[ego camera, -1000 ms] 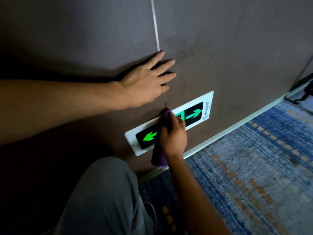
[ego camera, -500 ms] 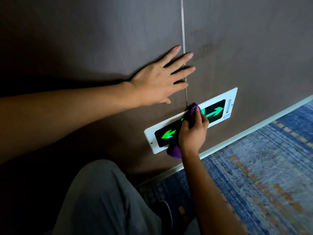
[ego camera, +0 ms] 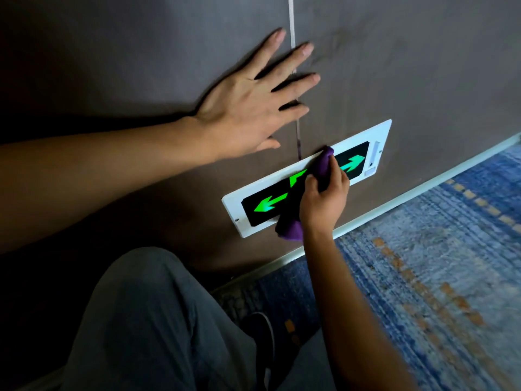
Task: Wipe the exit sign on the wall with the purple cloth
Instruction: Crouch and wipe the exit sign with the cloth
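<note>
Exit sign (ego camera: 265, 206) mounted low on grey wall (ego camera: 423, 66), above skirting. Right hand (ego camera: 324, 198) grips purple cloth (ego camera: 322, 172), fingers (ego camera: 339, 179) curled round it, pressing it on sign's middle between green arrows; cloth tail hangs below wrist. Left hand (ego camera: 248, 108) flat on wall above sign, fingers straight, spread wide, across wall seam.

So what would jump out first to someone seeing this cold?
The glowing green arrows of the exit sign, set low on the dark wall. The right hand holds a purple cloth against its middle, while the left hand lies flat on the wall above.
</note>
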Available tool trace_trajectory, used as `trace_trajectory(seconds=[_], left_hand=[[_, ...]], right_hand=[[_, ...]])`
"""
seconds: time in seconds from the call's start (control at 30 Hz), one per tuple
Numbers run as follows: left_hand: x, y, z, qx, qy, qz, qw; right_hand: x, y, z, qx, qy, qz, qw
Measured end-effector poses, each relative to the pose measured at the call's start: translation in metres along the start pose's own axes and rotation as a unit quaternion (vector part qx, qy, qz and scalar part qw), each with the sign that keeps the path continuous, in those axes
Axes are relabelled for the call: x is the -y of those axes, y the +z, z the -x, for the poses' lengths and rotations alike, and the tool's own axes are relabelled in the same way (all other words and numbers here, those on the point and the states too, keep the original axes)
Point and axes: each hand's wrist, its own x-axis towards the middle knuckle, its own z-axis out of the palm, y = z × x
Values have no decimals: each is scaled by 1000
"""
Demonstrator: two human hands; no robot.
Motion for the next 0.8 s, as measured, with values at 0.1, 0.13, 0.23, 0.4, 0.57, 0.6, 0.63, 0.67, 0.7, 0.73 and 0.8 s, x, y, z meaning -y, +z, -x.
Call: trace_trajectory(seconds=[0.1,0.13,0.23,0.4,0.57,0.6,0.63,0.67,0.7,0.73,0.8], left_hand=[[2,-1,1,-4,-2,12,1000],[2,-1,1,-7,-2,17,1000],[-1,-3,0,-6,1,27,1000],[-1,-1,0,-11,-7,40,999],[-4,2,0,-16,-8,45,999],[-3,2,0,-19,-8,46,999],[-2,3,0,-23,-9,45,999],[-2,3,1,-26,-10,44,999],[-2,3,1,-28,-10,41,999],[-3,4,0,-28,-8,38,999],[-4,5,0,-26,-5,35,999]], right_hand=[[-2,7,17,10,-15,-4,1000],[-5,9,25,21,-24,-1,1000],[-11,17,56,66,-50,21,996],[-9,29,97,125,-78,39,988],[-11,12,72,87,-21,-31,996],[-9,8,61,55,6,-42,998],[-6,5,49,27,29,-48,998],[-4,4,38,10,40,-49,998],[-1,3,30,5,37,-48,998],[2,4,24,8,27,-46,999],[6,7,22,18,3,-40,999]])
